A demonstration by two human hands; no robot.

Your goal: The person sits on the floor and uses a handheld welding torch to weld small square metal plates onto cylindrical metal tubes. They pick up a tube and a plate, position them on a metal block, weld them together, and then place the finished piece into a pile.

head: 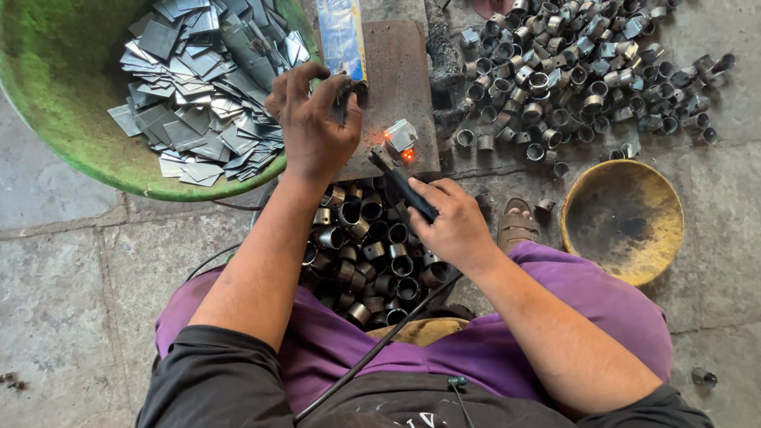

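A green tub (55, 119) at far left holds flat grey metal squares (202, 87). The left hand (313, 119) lies on the rusty steel plate (400, 71), fingers curled – whether they pinch anything I cannot tell. Its neighbour, the right hand (452, 222), grips a black electrode holder (408, 190) beside the small glowing metal piece (402, 136) – cut tube rings (571, 71) and a yellow pan (626, 218) lie rightward

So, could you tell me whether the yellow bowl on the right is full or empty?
Empty: the yellow bowl shows only its bare, dark-stained bottom, and the metal rings lie outside it on the floor.
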